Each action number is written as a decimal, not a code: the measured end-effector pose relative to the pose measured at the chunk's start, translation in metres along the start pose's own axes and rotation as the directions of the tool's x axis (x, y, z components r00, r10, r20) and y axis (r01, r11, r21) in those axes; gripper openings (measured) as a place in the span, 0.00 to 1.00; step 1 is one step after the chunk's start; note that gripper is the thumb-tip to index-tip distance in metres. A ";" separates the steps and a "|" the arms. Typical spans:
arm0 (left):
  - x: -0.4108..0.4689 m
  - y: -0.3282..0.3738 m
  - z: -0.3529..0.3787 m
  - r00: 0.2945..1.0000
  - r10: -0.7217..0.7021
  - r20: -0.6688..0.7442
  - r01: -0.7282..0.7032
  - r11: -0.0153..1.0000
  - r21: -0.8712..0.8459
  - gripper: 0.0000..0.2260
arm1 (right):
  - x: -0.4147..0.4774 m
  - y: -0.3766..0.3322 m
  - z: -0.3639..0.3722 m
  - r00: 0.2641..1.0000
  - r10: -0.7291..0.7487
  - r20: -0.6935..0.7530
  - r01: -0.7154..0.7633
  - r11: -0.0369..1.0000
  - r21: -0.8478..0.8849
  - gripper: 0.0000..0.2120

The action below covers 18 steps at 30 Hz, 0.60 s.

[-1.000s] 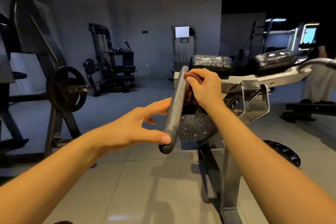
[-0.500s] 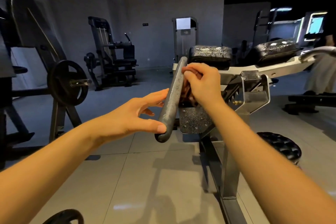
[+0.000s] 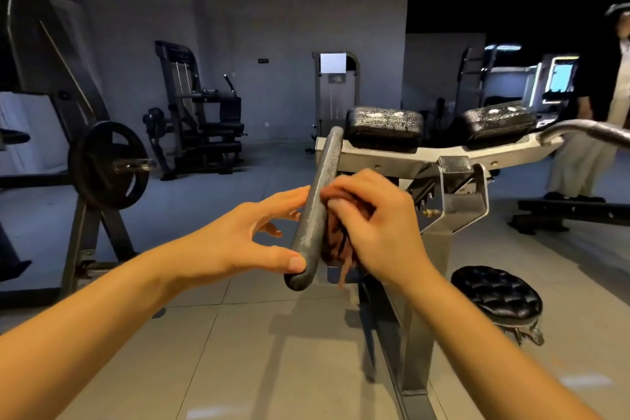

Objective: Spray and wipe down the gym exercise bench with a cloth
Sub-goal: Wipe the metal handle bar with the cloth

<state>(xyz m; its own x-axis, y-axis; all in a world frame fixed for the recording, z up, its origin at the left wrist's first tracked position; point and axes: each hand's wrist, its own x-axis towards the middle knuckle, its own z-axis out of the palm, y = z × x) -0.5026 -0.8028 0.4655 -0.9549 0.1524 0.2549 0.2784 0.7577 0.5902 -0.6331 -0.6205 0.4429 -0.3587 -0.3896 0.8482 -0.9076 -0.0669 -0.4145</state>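
**Right hand** (image 3: 378, 225): fingers curled round a bunched brown cloth (image 3: 337, 242), clamping it against the right side of the bar (image 3: 320, 194), about midway along. A loose end hangs below the palm. Held so, apparently, to rub the wad along the bar's length.

**Left hand** (image 3: 238, 242): fingers straight and spread, nothing enclosed. The thumb tip presses on the bar's near lower end and the forefinger touches its left side higher up. Likely a brace, to keep the bar from swinging under the wiping.

**Bar**: grey and curved, rising from its near end to the left end of the bench (image 3: 439, 153) frame.

**Pads** (image 3: 383, 128): two, black, along the bench's far edge, beaded with droplets. Judged sprayed, not yet wiped.

**Stool** (image 3: 496, 293): black and quilted, on the floor beside the bench's right side.
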 end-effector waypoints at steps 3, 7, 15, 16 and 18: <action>-0.001 0.000 0.000 1.000 0.000 0.003 0.000 1.000 -0.003 0.38 | 0.072 0.038 0.005 0.996 0.080 0.028 -0.073 0.978 -0.193 0.06; -0.001 0.001 0.000 1.000 0.016 -0.005 -0.016 1.000 0.002 0.37 | 0.138 0.071 0.011 0.980 0.177 0.090 -0.122 0.895 -0.429 0.07; -0.003 -0.004 0.005 0.998 0.040 -0.055 -0.043 0.997 -0.060 0.34 | 0.045 -0.023 -0.027 0.890 0.014 0.455 0.140 0.943 -0.303 0.07; -0.003 -0.005 0.005 0.997 0.048 -0.059 -0.052 0.996 -0.069 0.34 | 0.038 -0.031 -0.032 0.861 -0.012 0.509 0.185 0.939 -0.291 0.07; -0.002 -0.006 0.006 0.996 0.068 -0.058 -0.073 0.994 -0.079 0.35 | 0.050 -0.028 -0.033 0.856 -0.006 0.516 0.216 0.913 -0.347 0.07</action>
<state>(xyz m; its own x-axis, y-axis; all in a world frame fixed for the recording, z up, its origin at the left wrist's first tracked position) -0.5035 -0.8041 0.4573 -0.9260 0.1664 0.3388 0.3544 0.6924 0.6285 -0.6324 -0.6082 0.5078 -0.1886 -0.8075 0.5589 -0.9815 0.1732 -0.0810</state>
